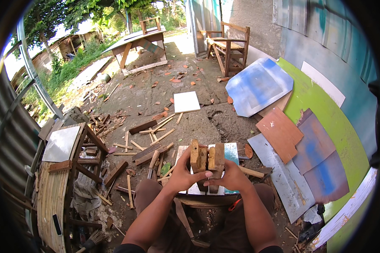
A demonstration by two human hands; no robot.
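My left hand (pixel 182 176) is wrapped round a thick wooden block (pixel 194 157) held upright, its thumb pointing right across the near side. My right hand (pixel 231 177) grips a second upright wooden block (pixel 217 158) from the right. The two blocks stand side by side with a narrow gap between their tops. Both are brown, rough and worn; their lower ends are partly behind my thumbs. Beneath them, between my knees, is a low work surface with white and teal pieces (pixel 231 152) on top. A small orange-red item (pixel 234 205) lies near its front edge.
Wood offcuts (pixel 156 130) litter the ground ahead and left, near a white square board (pixel 186 102). A slatted bench (pixel 50 200) at left bears a dark phone-like object (pixel 57 224). Painted sheets (pixel 312 156) lean at right. A wooden chair (pixel 230 46) and table (pixel 139 44) stand farther off.
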